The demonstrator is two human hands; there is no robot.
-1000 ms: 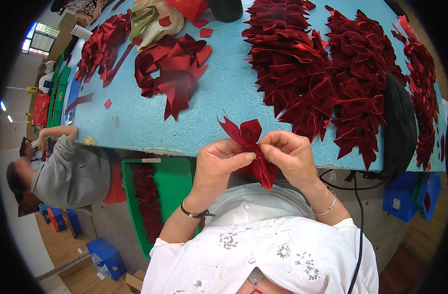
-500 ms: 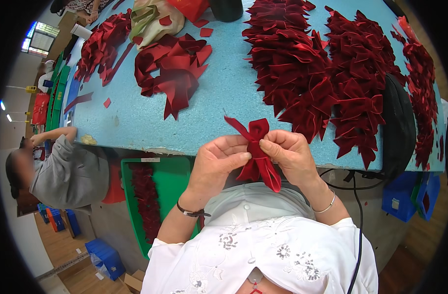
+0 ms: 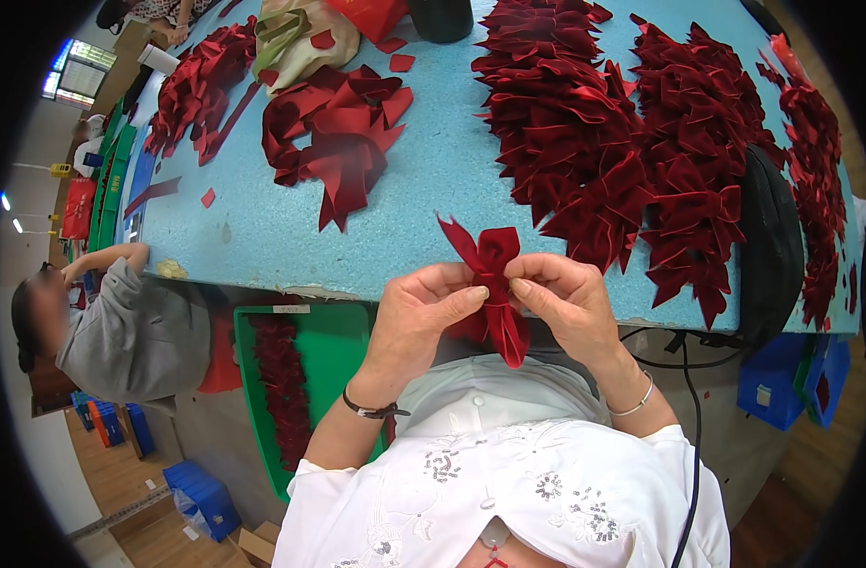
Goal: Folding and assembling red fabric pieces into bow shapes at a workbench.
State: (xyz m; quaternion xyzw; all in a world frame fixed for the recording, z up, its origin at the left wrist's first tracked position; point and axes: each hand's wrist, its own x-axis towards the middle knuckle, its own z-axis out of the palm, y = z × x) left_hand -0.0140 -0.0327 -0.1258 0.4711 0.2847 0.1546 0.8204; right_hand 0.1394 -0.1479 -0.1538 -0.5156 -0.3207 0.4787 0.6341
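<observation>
A dark red velvet ribbon bow [image 3: 501, 317] is held in front of my chest, just off the table's near edge. My left hand [image 3: 424, 308] pinches it at the knot from the left. From the other side, the thumb and fingers of my right hand [image 3: 565, 298] grip the same middle part. One ribbon tail sticks up to the upper left, and loops or tails hang below the fingers. Ahead on the blue table [image 3: 234, 227] lie loose red ribbon strips [image 3: 334, 133] and a thick row of finished-looking bows [image 3: 565, 114].
More bows [image 3: 693, 161] lie beside a black bag [image 3: 772, 246] at the right edge. A green crate [image 3: 343, 350] holding red pieces stands below the table, left of me. A dark cable [image 3: 695, 435] hangs at my right. A person in grey [image 3: 135, 331] sits at the left.
The bow has turned slightly in my fingers, and its lower tails have swung left. My right thumb has drawn a little to the right along the knot.
</observation>
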